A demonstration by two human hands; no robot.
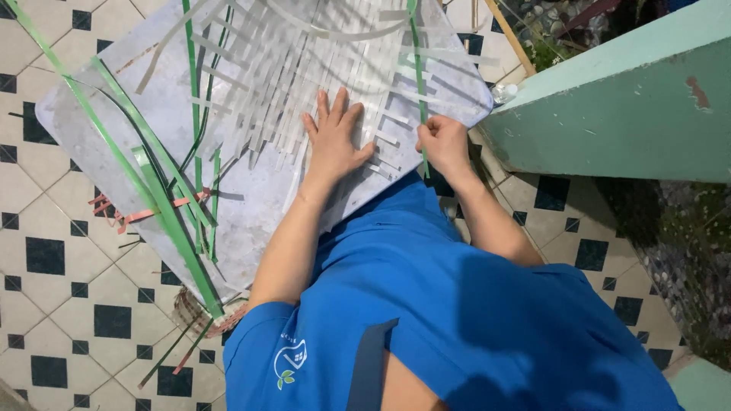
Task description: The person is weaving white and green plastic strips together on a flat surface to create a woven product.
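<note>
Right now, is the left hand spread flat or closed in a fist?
Spread flat: the left hand lies palm down, fingers apart, on the woven white strips. The right hand pinches a green strip.

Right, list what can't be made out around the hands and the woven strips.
Head view only:
- Far edge of the woven mat of pale flat strips: cut off by the top of the frame.
- Mat under the left hand: covered by the flat palm.
- Right hand grip on the thin green strip: fingers curl around it, so the contact is hidden.
- Near edge of the grey board: hidden behind the blue shirt.
</note>
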